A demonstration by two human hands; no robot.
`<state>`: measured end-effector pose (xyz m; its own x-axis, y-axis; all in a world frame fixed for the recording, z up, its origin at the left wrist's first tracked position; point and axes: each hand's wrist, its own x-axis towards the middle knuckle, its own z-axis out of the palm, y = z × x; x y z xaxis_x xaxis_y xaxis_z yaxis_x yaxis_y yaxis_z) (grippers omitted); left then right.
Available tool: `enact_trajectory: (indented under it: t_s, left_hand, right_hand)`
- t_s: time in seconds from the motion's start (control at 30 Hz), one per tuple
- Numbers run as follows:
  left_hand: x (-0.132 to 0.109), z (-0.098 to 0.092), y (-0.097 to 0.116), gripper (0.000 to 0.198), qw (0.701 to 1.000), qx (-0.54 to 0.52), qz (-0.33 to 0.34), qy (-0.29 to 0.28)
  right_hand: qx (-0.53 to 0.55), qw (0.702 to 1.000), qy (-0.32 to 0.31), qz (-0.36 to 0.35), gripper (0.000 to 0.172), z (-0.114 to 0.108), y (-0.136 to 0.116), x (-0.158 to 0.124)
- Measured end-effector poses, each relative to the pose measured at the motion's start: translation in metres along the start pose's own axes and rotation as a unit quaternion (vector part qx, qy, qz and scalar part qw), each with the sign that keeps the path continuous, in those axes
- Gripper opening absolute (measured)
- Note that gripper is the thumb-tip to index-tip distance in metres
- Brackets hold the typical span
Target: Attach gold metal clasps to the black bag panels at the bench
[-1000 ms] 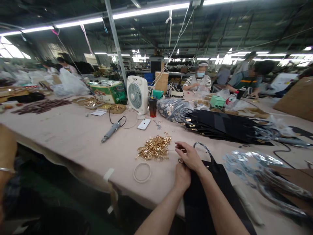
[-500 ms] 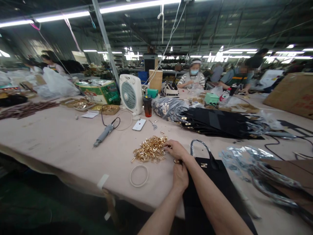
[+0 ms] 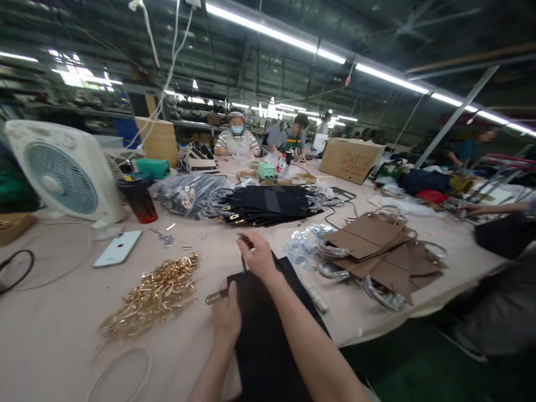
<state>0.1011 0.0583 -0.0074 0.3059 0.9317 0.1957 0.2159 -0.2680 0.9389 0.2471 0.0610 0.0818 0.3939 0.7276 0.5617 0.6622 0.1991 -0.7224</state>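
Observation:
A black bag (image 3: 268, 329) lies flat on the table in front of me. My left hand (image 3: 226, 315) is closed at the bag's top left edge, where a small metal strap piece (image 3: 216, 297) sticks out from it. Pinched fingers of my right hand (image 3: 258, 255) hold the bag's handle near its top edge. A heap of small gold metal fittings (image 3: 154, 293) lies on the table to the left of both hands.
A white phone (image 3: 118, 248), a dark cup (image 3: 139, 199) and a white fan (image 3: 62, 173) stand at the left. Stacked black bags (image 3: 268, 204) lie ahead, brown bags (image 3: 377, 251) at the right. A cardboard box (image 3: 350, 159) and seated people are farther back. A white ring (image 3: 121, 374) lies near me.
My view has swung to the right. My right hand left the gold heap and came back to the bag's top edge. My left hand stays at the bag's edge.

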Motion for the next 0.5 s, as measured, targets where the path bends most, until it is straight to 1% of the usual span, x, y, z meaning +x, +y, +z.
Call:
enact_trajectory:
  t_s: [0.07,0.1,0.17,0.23,0.33,0.43,0.5]
  left_hand:
    - [-0.002,0.000,-0.001,0.049,1.000,0.013,-0.016,0.006]
    - [-0.003,0.000,-0.002,0.050,1.000,0.017,-0.023,0.009]
    - [-0.003,0.000,-0.002,0.050,0.999,0.013,-0.030,0.011]
    - [-0.003,0.000,-0.001,0.048,0.999,-0.003,-0.033,0.008]
    - [-0.003,-0.004,0.007,0.045,0.999,-0.002,-0.049,0.001]
    - [-0.008,-0.010,0.017,0.044,0.995,0.069,-0.067,-0.032]
    - [-0.013,-0.014,0.023,0.043,0.990,0.112,-0.079,-0.042]
  right_hand:
    - [0.041,0.996,0.063,0.042,0.030,-0.025,0.016,-0.002]
    - [0.059,0.993,0.082,0.064,0.032,-0.036,0.023,-0.003]
    - [0.079,0.987,0.099,0.102,0.036,-0.054,0.034,-0.007]
    - [0.086,0.983,0.108,0.125,0.038,-0.066,0.038,-0.013]
    - [0.091,0.981,0.106,0.135,0.040,-0.073,0.036,-0.024]
    - [0.090,0.985,0.084,0.121,0.042,-0.072,0.027,-0.034]
    - [0.086,0.988,0.061,0.113,0.044,-0.066,0.021,-0.037]
